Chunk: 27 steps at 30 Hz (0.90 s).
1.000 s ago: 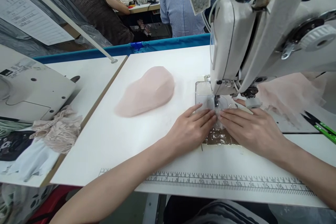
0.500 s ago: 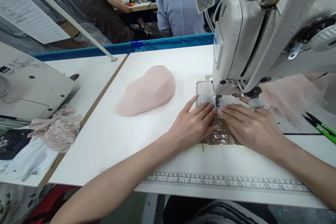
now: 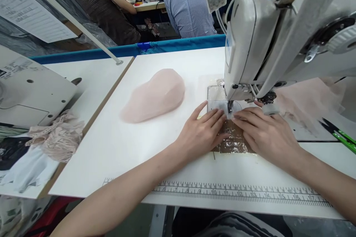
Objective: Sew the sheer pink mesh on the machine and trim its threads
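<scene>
My left hand (image 3: pixel 204 129) lies palm down left of the presser foot (image 3: pixel 230 106), fingers stretched out and spread on the sewing machine's bed. Across from it, my right hand (image 3: pixel 264 129) rests on the other side of the foot with its fingers extended and close together. Both sets of fingertips press near the needle; any thin cloth under them is too faint to make out. Between my hands shows a brown, shiny taped patch (image 3: pixel 235 142). The white sewing machine (image 3: pixel 244 44) stands over my right hand.
A sheer pink cloth piece (image 3: pixel 155 96) lies on the white table left of my hands. More sheer pink cloth (image 3: pixel 308 98) is at the right, near green-handled thread snips (image 3: pixel 340 135). A printed ruler (image 3: pixel 233 192) runs along the front edge. Two people sit beyond the blue cloth edge (image 3: pixel 180 44).
My hands stay beside the presser foot, with only slight shifts of the fingers. The person in the striped shirt has leaned left. The whole view has shifted a little.
</scene>
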### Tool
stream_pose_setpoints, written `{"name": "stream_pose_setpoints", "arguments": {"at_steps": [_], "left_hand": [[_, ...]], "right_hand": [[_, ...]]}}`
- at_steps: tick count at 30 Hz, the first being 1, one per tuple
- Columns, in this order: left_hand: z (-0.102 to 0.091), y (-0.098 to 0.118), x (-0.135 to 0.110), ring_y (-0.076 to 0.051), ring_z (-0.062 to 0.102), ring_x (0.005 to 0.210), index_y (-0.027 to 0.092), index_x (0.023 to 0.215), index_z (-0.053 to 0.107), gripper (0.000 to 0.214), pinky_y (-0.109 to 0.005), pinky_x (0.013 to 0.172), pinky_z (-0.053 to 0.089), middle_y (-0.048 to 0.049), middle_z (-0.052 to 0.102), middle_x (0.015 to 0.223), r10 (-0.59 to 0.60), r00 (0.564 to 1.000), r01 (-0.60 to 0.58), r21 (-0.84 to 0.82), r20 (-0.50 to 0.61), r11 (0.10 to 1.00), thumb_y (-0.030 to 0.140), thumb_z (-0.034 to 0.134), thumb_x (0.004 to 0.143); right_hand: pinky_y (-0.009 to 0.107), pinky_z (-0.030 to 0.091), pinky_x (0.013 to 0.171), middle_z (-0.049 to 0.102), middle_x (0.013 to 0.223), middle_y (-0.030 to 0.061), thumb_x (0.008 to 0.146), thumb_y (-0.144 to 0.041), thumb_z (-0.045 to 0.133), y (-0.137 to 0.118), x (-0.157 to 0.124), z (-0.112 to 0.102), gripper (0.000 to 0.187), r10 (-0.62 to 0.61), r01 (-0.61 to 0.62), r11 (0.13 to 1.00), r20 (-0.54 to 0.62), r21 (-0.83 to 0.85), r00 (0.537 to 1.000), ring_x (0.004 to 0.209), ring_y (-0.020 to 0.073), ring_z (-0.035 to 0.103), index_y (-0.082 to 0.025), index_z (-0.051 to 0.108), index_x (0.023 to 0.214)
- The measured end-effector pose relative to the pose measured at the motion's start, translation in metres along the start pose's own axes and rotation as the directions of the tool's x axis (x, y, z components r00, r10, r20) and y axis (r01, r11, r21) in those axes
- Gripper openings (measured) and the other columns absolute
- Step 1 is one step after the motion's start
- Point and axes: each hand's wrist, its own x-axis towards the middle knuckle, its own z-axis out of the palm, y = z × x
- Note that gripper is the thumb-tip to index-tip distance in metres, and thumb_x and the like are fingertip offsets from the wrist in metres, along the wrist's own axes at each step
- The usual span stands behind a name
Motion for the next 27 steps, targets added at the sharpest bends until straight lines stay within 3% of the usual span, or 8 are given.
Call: {"name": "stream_pose_setpoints", "arguments": {"at_steps": [6,11,17,22,27], "left_hand": [[0.006,-0.009,0.007,-0.023,0.059,0.118,0.009,0.123,0.059,0.043,-0.05,0.114,0.03,-0.0119,0.063,0.123,-0.019,1.0,0.019,-0.018,-0.001,1.0,0.04,0.042,0.099],[0.01,-0.013,0.011,-0.023,0.058,0.118,0.009,0.123,0.059,0.045,-0.05,0.115,0.028,-0.0118,0.063,0.124,-0.044,0.999,0.045,-0.036,0.008,0.998,0.042,0.041,0.099],[0.009,-0.016,0.013,-0.025,0.053,0.123,0.01,0.127,0.057,0.046,-0.049,0.115,0.028,-0.0102,0.059,0.129,-0.078,0.996,0.08,-0.041,0.046,0.996,0.043,0.04,0.099],[0.012,-0.024,0.013,-0.026,0.048,0.128,0.009,0.128,0.054,0.048,-0.048,0.114,0.029,-0.0121,0.055,0.134,-0.152,0.987,0.153,-0.014,0.047,0.988,0.043,0.04,0.098],[0.003,-0.013,0.012,-0.025,0.063,0.1,0.009,0.113,0.063,0.042,-0.049,0.104,0.04,-0.0128,0.066,0.109,-0.146,0.989,0.145,0.026,0.034,0.989,0.043,0.046,0.096]], "right_hand": [[0.046,0.042,0.096,0.069,0.112,0.0088,0.086,-0.005,0.05,0.003,0.005,0.002,0.03,-0.02,0.021,0.998,0.014,-0.061,1.0,0.097,0.0238,0.062,-0.011,0.067,0.11],[0.05,0.042,0.095,0.069,0.112,0.0088,0.087,-0.011,0.05,0.006,0.008,0.003,0.03,-0.005,0.006,0.998,0.029,-0.061,1.0,0.093,0.0248,0.062,-0.014,0.067,0.112],[0.047,0.043,0.094,0.07,0.11,0.0092,0.088,-0.011,0.049,0.01,0.007,0.0,0.029,-0.011,0.01,0.996,-0.011,-0.089,1.0,0.09,0.0253,0.063,-0.013,0.067,0.11],[0.043,0.043,0.092,0.071,0.108,0.0051,0.087,-0.007,0.048,0.01,0.006,-0.002,0.026,-0.027,0.023,0.997,-0.047,-0.073,0.999,0.076,0.0204,0.065,-0.013,0.068,0.103],[0.039,0.047,0.085,0.071,0.107,0.004,0.085,0.0,0.044,0.006,0.005,-0.004,0.032,-0.013,0.013,1.0,-0.09,0.0,0.996,0.078,0.0194,0.067,-0.014,0.066,0.103]]}}
